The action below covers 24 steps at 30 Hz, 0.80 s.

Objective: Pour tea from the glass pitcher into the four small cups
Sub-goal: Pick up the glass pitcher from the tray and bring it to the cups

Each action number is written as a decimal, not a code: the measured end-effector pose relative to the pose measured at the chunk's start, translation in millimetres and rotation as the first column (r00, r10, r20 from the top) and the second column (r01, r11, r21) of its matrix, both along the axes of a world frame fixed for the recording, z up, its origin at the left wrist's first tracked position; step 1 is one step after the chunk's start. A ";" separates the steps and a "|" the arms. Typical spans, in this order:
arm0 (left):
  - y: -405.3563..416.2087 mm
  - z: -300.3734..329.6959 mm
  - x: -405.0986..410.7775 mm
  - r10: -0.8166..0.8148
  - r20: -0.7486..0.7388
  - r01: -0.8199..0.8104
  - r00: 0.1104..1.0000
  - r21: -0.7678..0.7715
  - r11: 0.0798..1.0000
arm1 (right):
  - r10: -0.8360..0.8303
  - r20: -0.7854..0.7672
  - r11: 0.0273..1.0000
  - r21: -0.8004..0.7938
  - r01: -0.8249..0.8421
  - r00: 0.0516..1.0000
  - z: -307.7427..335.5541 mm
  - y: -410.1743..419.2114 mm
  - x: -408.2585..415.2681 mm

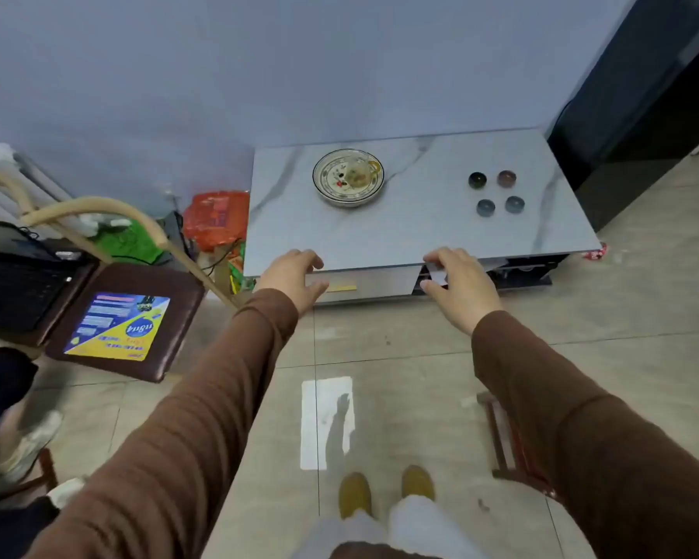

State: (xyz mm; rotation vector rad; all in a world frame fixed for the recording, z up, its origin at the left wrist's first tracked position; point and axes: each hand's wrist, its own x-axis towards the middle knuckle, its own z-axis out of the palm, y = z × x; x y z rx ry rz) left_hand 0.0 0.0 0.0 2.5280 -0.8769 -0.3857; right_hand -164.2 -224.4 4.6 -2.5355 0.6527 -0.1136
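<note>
A glass pitcher (360, 172) with a yellowish handle stands in a patterned dish (327, 191) on the marble-look low table (412, 232), toward the back left. Four small cups sit in a square at the right: a dark one (477, 179), a brownish one (506, 178), and two blue-grey ones (486, 207) (515, 204). My left hand (295, 278) and my right hand (459, 282) are stretched out in front of the table's near edge, fingers spread, holding nothing. Both are well short of the pitcher and cups.
A dark chair (130, 320) with a yellow-blue leaflet and a laptop (17, 292) stand at the left. Orange and green bags (214, 219) lie beside the table. A dark cabinet (642, 94) rises at the right. A small wooden stool (509, 441) sits near my right arm.
</note>
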 end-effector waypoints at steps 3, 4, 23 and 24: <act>-6.0 -17.5 7.3 0.004 -0.041 -0.002 0.999 0.047 0.999 | -0.032 -0.076 0.999 -0.008 0.032 0.997 -18.4 -3.8 2.9; -9.1 -23.7 9.1 -0.001 -0.054 0.005 0.999 0.073 0.997 | -0.028 -0.111 1.000 0.003 0.028 0.993 -25.0 -5.5 3.6; -119.7 -87.6 142.4 0.058 -0.180 -0.017 0.982 0.219 0.975 | 0.081 -0.295 0.993 0.111 -0.050 0.952 -91.9 -122.5 153.6; -123.4 -90.3 154.4 0.061 -0.188 -0.017 0.980 0.225 0.974 | 0.082 -0.302 0.992 0.120 -0.047 0.950 -94.2 -125.8 166.4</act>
